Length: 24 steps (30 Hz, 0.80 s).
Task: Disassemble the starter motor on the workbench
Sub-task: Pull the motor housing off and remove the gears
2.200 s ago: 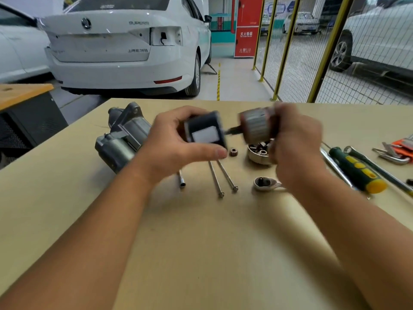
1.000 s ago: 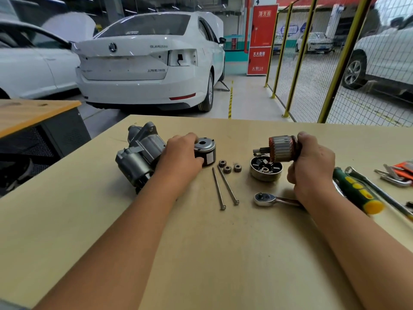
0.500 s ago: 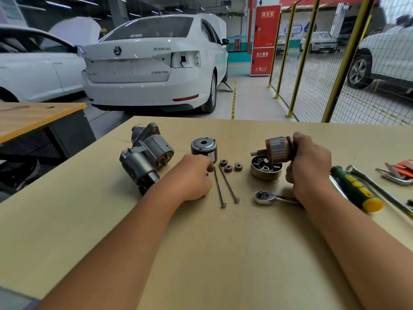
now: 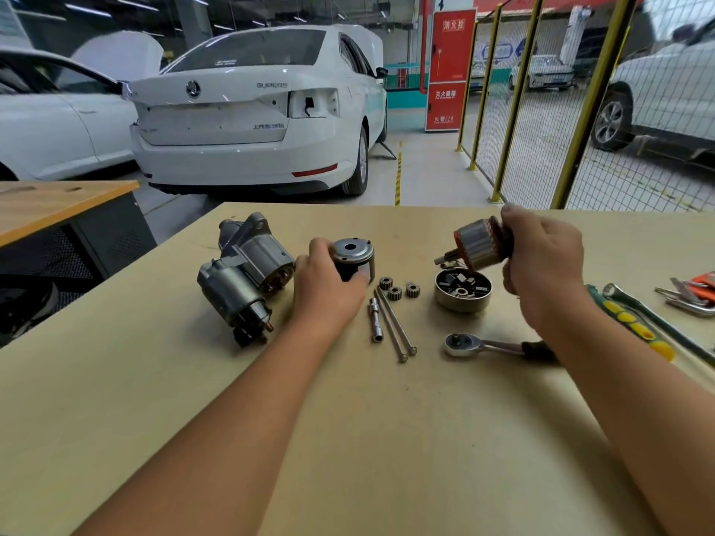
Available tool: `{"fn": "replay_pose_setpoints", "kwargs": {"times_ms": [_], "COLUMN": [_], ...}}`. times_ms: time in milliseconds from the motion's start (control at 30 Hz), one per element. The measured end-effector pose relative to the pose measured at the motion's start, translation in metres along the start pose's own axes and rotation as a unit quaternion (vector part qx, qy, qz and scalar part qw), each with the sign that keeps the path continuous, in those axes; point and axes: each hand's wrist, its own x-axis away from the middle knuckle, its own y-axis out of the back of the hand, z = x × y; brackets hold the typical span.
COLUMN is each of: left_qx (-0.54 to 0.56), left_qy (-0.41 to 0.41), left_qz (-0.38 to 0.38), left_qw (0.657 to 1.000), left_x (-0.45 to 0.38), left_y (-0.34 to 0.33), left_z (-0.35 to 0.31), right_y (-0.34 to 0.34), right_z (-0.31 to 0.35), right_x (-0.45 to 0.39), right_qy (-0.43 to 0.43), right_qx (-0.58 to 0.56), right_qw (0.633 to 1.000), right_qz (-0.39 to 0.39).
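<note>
Both hands are occupied: the left hand (image 4: 329,282) steadies the upright field housing (image 4: 354,257) on the worktop (image 4: 387,439), while the right hand (image 4: 541,257) holds the armature (image 4: 478,245) raised over the brush end cap (image 4: 462,290), probably to set it aside.

even, bright indoor light, soft shadows, perhaps slight blur, wide-angle bending at edges

The workbench (image 4: 348,439) is pale tan, the starter motor (image 4: 243,276) grey with a black end, the armature (image 4: 479,241) silver with copper ends, and the screwdriver (image 4: 634,326) green-and-yellow striped.
</note>
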Motion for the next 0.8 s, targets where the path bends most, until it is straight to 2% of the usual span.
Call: {"fn": "replay_pose_setpoints", "kwargs": {"times_ms": [100,200,333,467,533,633,800], "left_qx": [0.043,0.071,0.099,0.1,0.096,0.095,0.103], "left_qy": [-0.003,-0.001,0.015,0.019,0.016,0.007,0.006], "left_qz": [-0.007,-0.005,0.013,0.008,0.01,0.011,0.014], "left_qw": [0.999,0.997,0.995,0.995,0.995,0.995,0.995], "left_x": [-0.011,-0.019,-0.024,-0.032,-0.034,-0.034,-0.033], "left_y": [-0.005,-0.006,-0.008,-0.012,-0.013,-0.014,-0.015], "left_z": [0.002,0.01,0.019,0.023,0.024,0.024,0.024], "right_y": [-0.016,-0.042,-0.065,-0.074,-0.079,-0.092,-0.111], "right_z": [0.013,0.013,0.003,-0.006,-0.008,-0.011,-0.022], "right_x": [-0.015,-0.029,-0.047,-0.067,-0.075,-0.083,-0.092], "right_qy": [0.033,0.088,0.092,0.104,0.092,0.04,-0.052], "right_qx": [0.047,0.176,0.276,0.364,0.374,0.346,0.381], "right_qw": [0.998,0.979,0.954,0.917,0.908,0.915,0.897], "right_qz": [0.023,0.052,0.071,0.126,0.165,0.205,0.219]}}
